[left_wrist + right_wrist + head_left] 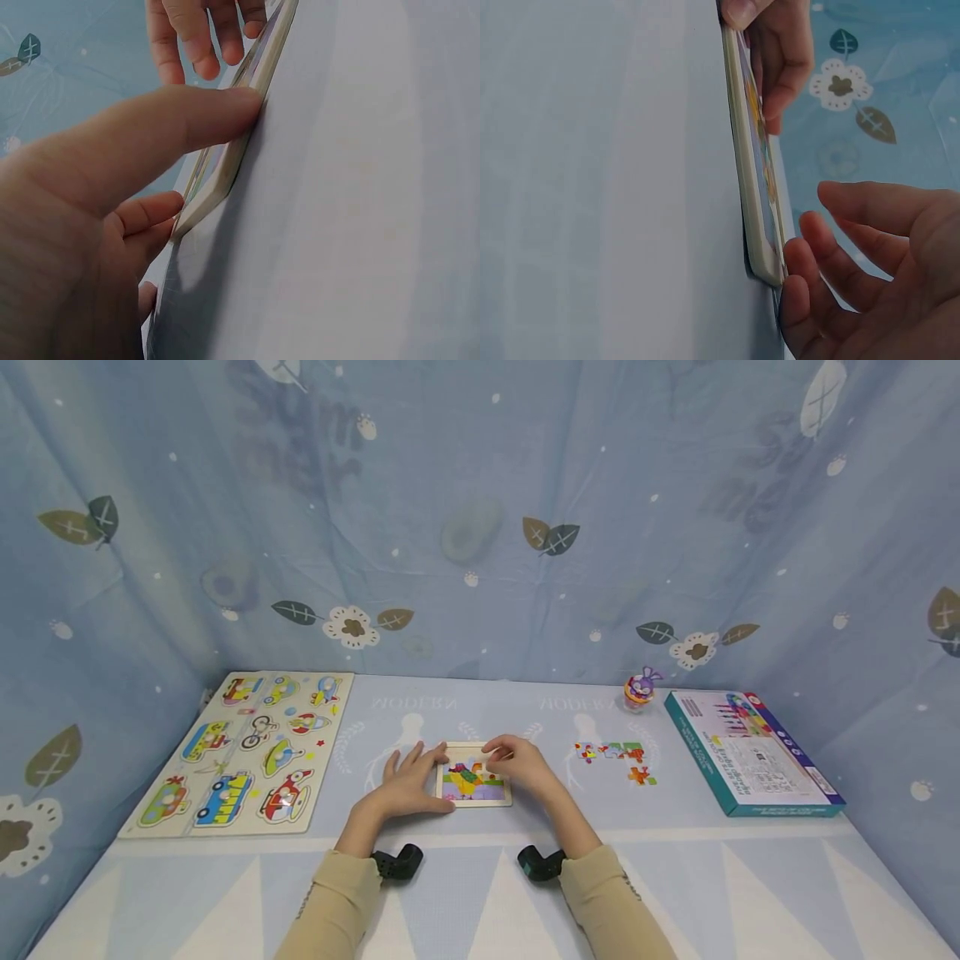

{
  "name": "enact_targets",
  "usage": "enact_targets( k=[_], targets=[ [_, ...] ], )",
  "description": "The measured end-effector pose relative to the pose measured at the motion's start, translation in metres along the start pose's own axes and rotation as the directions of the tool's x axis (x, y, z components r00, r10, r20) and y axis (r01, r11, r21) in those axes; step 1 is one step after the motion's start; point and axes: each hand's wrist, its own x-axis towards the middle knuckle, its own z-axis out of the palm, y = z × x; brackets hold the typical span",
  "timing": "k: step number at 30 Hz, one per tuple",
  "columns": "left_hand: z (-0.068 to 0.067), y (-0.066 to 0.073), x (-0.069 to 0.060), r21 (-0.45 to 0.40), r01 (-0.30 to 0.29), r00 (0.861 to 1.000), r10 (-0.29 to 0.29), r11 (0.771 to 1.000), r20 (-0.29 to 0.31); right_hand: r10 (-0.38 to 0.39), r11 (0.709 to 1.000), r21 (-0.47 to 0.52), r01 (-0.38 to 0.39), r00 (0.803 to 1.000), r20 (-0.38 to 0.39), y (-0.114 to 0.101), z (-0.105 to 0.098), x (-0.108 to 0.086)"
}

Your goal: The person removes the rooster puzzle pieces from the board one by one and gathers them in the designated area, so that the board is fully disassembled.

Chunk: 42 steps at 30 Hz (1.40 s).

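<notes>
A small wooden puzzle tray [475, 802] lies flat in the middle of the table, with a colourful, bird-like picture in it. My left hand [407, 787] holds the tray at its left end. The thumb [217, 116] presses on the near edge, and the index finger reaches the far left corner. Over the tray's right part is my right hand [519, 763], its fingers loosely bent. In the right wrist view the fingertips [799, 255] are beside the tray's corner, and nothing shows between them. Whether they touch the tray, I cannot tell.
Several loose jigsaw pieces [636, 752] lie to the right. Behind them stands a small purple-topped toy [640, 688]. A boxed set [757, 752] is at far right. At left lies a big wooden vehicle puzzle board [247, 752]. A blue curtain [465, 527] hangs behind.
</notes>
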Motion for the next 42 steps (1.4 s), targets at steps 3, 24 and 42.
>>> enact_targets(
  k=[3,24,42],
  targets=[
    [0.000,-0.001,0.000,0.003,-0.003,1.000,0.003,1.000,0.001,-0.023,0.999,-0.045,0.025,0.999,0.031,-0.002,0.003,0.001],
    [0.000,-0.001,0.000,-0.010,-0.018,1.000,0.018,1.000,-0.007,-0.078,0.965,-0.241,0.101,0.992,0.104,-0.013,0.014,0.005],
    [0.001,-0.002,0.001,-0.018,-0.009,1.000,0.008,1.000,-0.012,0.007,0.999,0.039,-0.007,1.000,0.004,-0.003,-0.009,-0.002]
  ],
)
